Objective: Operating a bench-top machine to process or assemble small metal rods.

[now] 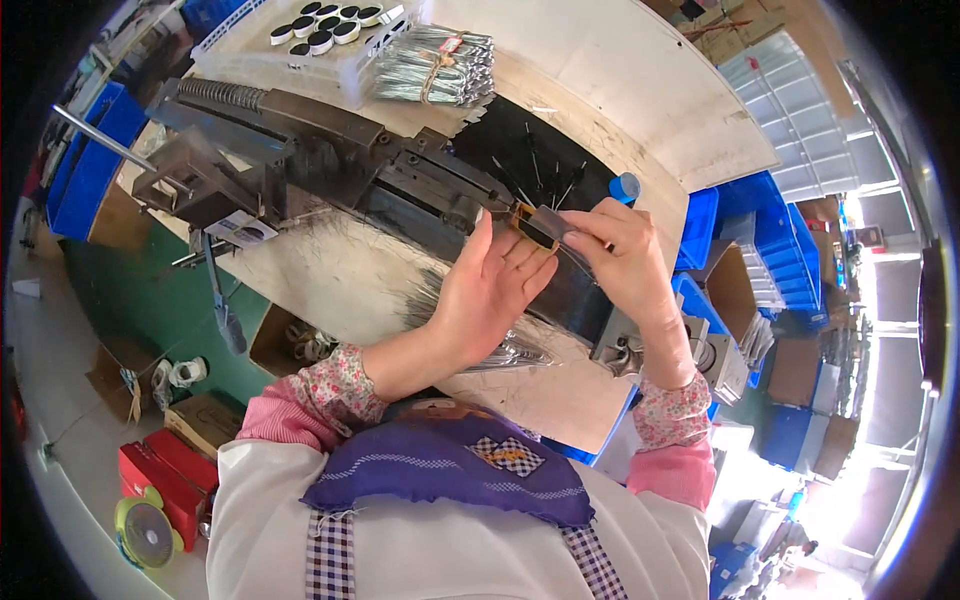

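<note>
Our right hand [625, 255] has a closed pinch, thumb against fingers, on a small brown block [552, 222]; a yellow-edged frame [534, 236] sits right against it, at the right end of the machine [430, 180]. Our left hand [480, 305] is spread open, palm up and holding nothing we can make out, its fingertips just beside the frame; whether they touch, we can't tell.

To do this well, we'd keep the pinch light, line the block up squarely with the frame, and use the left fingertips as a steady backstop.

The wooden tabletop [320, 270] runs out in front of the machine. Behind the machine lie a black mat [520, 140], a tied bundle of metal rods [437, 65] and a clear tray [345, 85] of white rounds. Well right of it stand blue crates [765, 235]; left and below, a green fan [147, 530] near a red box [165, 485].
</note>
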The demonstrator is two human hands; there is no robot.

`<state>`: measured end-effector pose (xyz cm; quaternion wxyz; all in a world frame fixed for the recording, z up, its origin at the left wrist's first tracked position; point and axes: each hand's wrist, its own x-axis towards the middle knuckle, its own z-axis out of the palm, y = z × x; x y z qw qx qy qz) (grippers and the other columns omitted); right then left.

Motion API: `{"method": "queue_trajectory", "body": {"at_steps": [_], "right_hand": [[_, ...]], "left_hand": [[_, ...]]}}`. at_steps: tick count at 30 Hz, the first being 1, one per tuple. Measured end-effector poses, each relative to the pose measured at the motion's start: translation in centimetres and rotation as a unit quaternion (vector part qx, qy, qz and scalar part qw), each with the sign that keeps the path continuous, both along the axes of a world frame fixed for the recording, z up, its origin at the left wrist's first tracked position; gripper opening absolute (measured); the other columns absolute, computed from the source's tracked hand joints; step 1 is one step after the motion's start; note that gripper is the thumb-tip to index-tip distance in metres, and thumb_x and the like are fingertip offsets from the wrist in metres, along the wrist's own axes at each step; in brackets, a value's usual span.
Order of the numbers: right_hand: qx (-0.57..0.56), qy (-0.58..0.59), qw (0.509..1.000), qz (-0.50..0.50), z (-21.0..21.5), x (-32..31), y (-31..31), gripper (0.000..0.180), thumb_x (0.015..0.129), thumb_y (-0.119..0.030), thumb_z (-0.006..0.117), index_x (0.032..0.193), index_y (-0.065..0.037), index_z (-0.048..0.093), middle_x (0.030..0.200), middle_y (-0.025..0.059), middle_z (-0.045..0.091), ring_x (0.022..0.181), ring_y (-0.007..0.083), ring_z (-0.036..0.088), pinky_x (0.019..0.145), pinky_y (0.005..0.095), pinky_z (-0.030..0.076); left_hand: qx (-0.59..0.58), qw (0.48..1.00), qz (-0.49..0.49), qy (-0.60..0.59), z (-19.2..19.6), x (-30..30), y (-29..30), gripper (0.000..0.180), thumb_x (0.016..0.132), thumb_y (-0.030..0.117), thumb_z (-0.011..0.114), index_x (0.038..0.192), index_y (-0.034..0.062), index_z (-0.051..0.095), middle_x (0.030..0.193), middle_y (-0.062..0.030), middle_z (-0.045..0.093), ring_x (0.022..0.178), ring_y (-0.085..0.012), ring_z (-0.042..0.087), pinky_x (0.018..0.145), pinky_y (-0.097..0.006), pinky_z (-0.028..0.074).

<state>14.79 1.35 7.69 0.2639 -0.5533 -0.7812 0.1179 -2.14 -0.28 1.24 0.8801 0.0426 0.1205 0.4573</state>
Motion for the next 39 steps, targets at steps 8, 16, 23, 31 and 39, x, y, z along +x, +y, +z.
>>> {"method": "queue_trajectory", "body": {"at_steps": [8,16,23,31,39], "right_hand": [[0.063,-0.085,0.994,0.04,0.2,-0.6,0.0,0.018,0.074,-0.009,0.069,0.092,-0.012,0.072,0.072,0.0027,0.057,0.073,0.0202,0.057,0.074,0.0342,0.036],[0.115,-0.085,0.99,0.021,0.0,-0.3,-1.2,0.019,0.074,-0.007,0.066,0.091,-0.013,0.072,0.072,0.002,0.055,0.073,0.0202,0.057,0.075,0.0341,0.036],[0.083,0.076,0.993,-0.026,0.6,-1.9,-0.8,0.014,0.085,-0.008,0.057,0.098,-0.005,0.061,0.079,0.0145,0.063,0.075,0.0327,0.062,0.065,0.0421,0.047],[-0.01,-0.234,0.971,-0.039,1.1,-4.2,-2.8,0.034,0.085,-0.01,0.054,0.117,0.001,0.057,0.066,0.0185,0.061,0.061,0.0334,0.063,0.055,0.0418,0.049],[0.026,-0.275,0.961,-0.014,0.5,-3.7,-2.4,0.038,0.078,-0.005,0.055,0.115,0.005,0.053,0.067,0.02,0.062,0.062,0.0359,0.064,0.054,0.0438,0.05]], "left_hand": [[0.05,0.998,0.006,0.04,0.3,0.0,0.2,0.063,0.099,0.052,0.029,0.129,-0.0015,0.043,0.132,-0.0122,0.049,0.126,-0.0234,0.043,0.112,-0.036,0.029],[0.046,0.998,-0.001,0.053,0.6,0.0,0.4,0.064,0.099,0.051,0.03,0.126,-0.0042,0.045,0.128,-0.0162,0.052,0.123,-0.0255,0.047,0.11,-0.037,0.031],[0.041,0.997,0.013,0.059,1.1,-0.8,0.1,0.067,0.097,0.053,0.035,0.121,-0.009,0.042,0.125,-0.0195,0.048,0.124,-0.03,0.043,0.113,-0.041,0.028],[0.04,0.999,0.012,0.026,0.8,-1.1,0.6,0.049,0.099,0.05,0.035,0.092,0.0042,0.051,0.084,-0.0035,0.048,0.1,-0.0206,0.051,0.106,-0.037,0.034],[0.059,0.995,-0.025,0.079,0.6,-0.9,1.5,0.041,0.099,0.04,0.041,0.105,0.0022,0.055,0.106,-0.0066,0.059,0.105,-0.0186,0.053,0.102,-0.035,0.036]]}}
